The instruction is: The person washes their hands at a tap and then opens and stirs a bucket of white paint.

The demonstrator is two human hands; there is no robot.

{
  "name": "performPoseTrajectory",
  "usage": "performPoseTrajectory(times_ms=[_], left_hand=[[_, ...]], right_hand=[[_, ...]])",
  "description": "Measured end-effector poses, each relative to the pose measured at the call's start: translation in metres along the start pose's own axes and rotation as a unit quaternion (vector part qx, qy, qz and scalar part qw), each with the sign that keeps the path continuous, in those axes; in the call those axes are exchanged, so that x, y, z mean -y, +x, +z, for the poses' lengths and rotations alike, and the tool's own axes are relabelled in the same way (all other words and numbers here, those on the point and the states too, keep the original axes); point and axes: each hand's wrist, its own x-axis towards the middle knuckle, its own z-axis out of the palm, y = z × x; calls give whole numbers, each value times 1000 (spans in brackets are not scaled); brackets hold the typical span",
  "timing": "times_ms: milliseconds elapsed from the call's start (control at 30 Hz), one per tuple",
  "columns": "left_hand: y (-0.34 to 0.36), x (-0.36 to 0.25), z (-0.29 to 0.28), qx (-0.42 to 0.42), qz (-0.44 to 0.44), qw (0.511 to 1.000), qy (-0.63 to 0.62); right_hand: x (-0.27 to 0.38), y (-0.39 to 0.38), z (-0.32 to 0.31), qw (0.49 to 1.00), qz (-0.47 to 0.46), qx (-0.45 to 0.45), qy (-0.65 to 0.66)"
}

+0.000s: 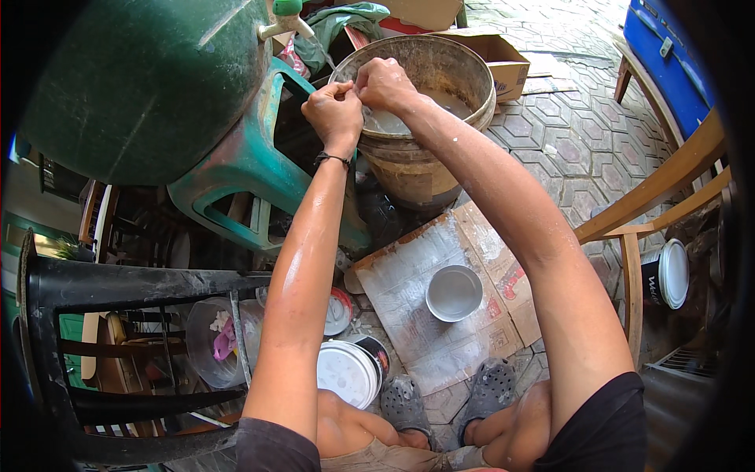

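My left hand [334, 116] and my right hand [385, 83] meet over the near left rim of a large stained bucket [405, 169]. Both have curled fingers, pinched close against each other; whatever is between them is too small or hidden to make out. The forearms look wet, with white specks on the skin. Cloudy grey liquid [452, 102] lies inside the bucket. Just beyond my left hand, a pale tap with a green handle [285, 25] sticks out of a big dark green tank [149, 86]. A thin stream seems to run from its spout toward the bucket.
A green plastic stool [228, 169] stands beside the bucket. Flattened cardboard [409, 307] on the paving carries a round grey container [454, 293]. Near my feet is a white-lidded pail [344, 374]. A black chair [141, 279] flanks me left, a wooden chair [631, 291] right.
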Motion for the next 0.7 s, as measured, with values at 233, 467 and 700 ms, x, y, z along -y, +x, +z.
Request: performPoseTrajectory(times_ms=[233, 467, 700], left_hand=[[-3, -4, -4, 9, -32, 999, 19], [-7, 2, -2, -36, 35, 998, 36], [1, 4, 0, 2, 11, 999, 33]], right_hand=[[-6, 1, 5, 992, -77, 96, 17], [3, -4, 6, 963, 50, 249, 91], [2, 3, 3, 953, 58, 295, 42]])
